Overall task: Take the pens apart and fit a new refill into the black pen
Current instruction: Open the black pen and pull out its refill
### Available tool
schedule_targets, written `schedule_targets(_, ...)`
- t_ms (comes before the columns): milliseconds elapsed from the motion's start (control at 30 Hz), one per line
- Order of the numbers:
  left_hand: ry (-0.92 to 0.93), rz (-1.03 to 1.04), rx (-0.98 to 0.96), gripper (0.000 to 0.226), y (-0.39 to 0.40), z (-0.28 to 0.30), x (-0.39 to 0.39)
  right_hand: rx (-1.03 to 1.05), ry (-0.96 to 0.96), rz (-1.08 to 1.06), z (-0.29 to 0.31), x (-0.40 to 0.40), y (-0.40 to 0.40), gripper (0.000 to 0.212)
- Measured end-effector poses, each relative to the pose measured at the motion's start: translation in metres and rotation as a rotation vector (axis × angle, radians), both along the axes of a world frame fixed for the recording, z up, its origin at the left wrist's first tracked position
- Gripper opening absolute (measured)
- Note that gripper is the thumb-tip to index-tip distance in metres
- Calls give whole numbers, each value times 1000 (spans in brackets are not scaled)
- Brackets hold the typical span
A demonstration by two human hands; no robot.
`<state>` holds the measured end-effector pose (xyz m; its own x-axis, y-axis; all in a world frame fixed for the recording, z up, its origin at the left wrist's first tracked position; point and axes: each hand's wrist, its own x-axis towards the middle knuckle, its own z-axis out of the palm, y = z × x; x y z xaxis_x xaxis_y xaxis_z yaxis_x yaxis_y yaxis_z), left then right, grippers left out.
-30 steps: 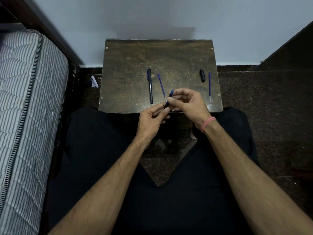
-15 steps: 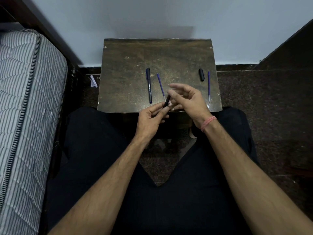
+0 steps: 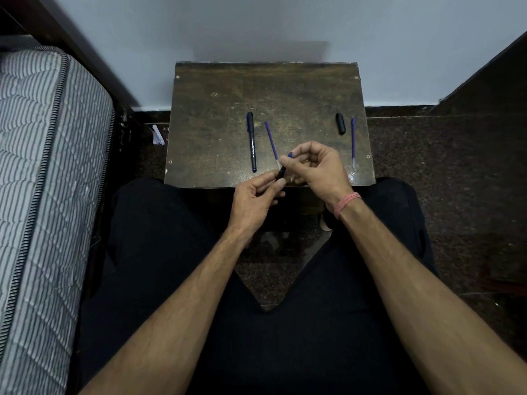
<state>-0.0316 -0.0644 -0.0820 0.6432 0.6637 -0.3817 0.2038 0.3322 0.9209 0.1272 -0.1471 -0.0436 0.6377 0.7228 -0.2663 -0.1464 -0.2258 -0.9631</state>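
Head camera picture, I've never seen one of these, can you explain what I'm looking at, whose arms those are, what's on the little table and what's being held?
There is no machine here. The camera sits on a person's head and looks down, so the two bare arms are the wearer's own, above their dark trousers. In front stands a small wooden table against a pale wall, with a striped mattress at the left. On the table lie a capped black pen, a loose blue refill beside it, and farther right a black cap next to a second refill. The left hand and right hand together hold a dark pen barrel at the table's near edge, the right fingers pinching its blue upper end.
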Motion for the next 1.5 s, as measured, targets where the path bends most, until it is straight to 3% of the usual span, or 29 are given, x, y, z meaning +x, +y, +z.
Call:
schedule_targets(167, -4, 1, -5, 33, 0, 0, 1, 59, 160, 85, 3, 2, -2, 20)
schedule_targets(333, -7, -5, -5, 33, 0, 2, 0, 23, 127, 17, 5, 0, -2, 16)
schedule_targets(467, -23, -7, -17, 27, -1, 5, 0, -25, 91, -44, 1, -2, 1, 24)
schedule_targets(633, -25, 1, -19, 27, 0, 2, 0, 65, 233, 79, 0, 1, -1, 20)
schedule_targets(767, -15, -9, -19, 30, 0, 2, 0, 16, 155, 28, 0, -1, 0, 15)
schedule_targets(867, -28, -15, -20, 27, 0, 3, -1, -43, 89, -24, -1, -2, 1, 25)
schedule_targets(1067, -22, 12, -31, 30, 1, -2, 2, 26, 230, 94, 2, -1, -3, 30)
schedule_targets(1200, -15, 1, -15, 38, 0, -5, 1, -16, 134, 36, 3, -3, -2, 21)
schedule_targets(1333, -25, -9, -10, 33, 1, -5, 1, -57, 44, 1, 5, -6, 0, 29)
schedule_targets(1500, -30, -6, -5, 31, 2, -6, 2, 32, 141, 105, 6, 1, -5, 27)
